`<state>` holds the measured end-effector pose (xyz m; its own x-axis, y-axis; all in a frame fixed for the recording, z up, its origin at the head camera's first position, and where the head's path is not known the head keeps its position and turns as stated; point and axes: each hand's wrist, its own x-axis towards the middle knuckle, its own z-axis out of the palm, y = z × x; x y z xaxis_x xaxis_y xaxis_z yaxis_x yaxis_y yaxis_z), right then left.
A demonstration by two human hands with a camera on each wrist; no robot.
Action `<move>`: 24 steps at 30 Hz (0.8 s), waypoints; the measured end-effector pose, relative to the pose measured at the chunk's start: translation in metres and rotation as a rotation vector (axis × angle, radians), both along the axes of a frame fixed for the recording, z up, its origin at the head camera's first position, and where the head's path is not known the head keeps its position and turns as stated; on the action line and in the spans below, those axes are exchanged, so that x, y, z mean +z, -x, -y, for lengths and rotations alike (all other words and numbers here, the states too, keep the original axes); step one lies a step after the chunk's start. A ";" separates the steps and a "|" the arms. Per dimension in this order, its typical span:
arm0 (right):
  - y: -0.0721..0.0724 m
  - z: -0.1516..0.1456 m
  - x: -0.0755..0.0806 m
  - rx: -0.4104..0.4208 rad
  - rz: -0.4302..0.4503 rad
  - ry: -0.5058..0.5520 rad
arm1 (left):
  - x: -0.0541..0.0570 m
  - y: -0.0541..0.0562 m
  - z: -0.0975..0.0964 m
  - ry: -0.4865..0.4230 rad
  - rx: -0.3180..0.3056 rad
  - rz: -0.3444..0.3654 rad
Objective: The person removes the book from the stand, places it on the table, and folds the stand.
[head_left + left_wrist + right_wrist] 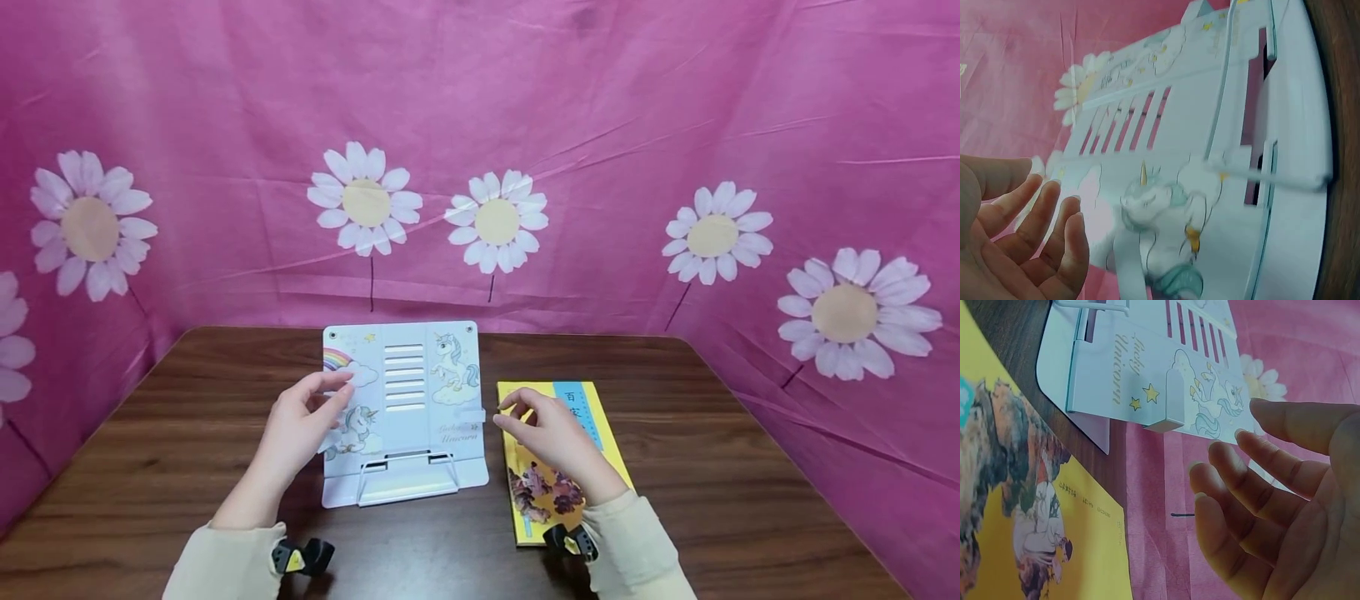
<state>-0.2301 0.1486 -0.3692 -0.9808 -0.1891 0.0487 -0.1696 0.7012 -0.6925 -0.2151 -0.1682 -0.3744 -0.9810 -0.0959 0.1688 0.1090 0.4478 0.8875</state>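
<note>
A pale unicorn-printed book stand (408,437) stands propped up on the table, leaning back, with slots in its panel and a wire page holder (408,502) at its lower ledge. Beside its left edge is my left hand (296,421), fingers loosely curved and holding nothing. My right hand (555,433) hovers over a yellow book (536,492), close to the stand's right edge, also holding nothing. A small white side clip (1174,403) sticks out from that edge in the right wrist view. The book lies flat, partly hidden by the right hand and forearm.
The brown wood-grain table (750,500) extends on both sides of the stand and book. Behind it hangs a pink cloth (600,100) with large white daisies. Each wrist wears a dark strap with a small camera mount.
</note>
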 end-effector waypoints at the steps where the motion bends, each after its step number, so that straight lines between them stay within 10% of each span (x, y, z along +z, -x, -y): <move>1: 0.000 0.000 0.000 0.000 0.000 -0.001 | 0.000 0.000 0.002 0.005 0.015 -0.003; 24: 0.000 0.005 -0.004 0.050 0.004 -0.015 | -0.008 0.006 0.021 0.004 0.087 0.059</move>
<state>-0.2305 0.1435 -0.3731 -0.9703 -0.2382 0.0417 -0.2017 0.7024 -0.6825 -0.2208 -0.1890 -0.3825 -0.9772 -0.1806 0.1112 0.0168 0.4568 0.8894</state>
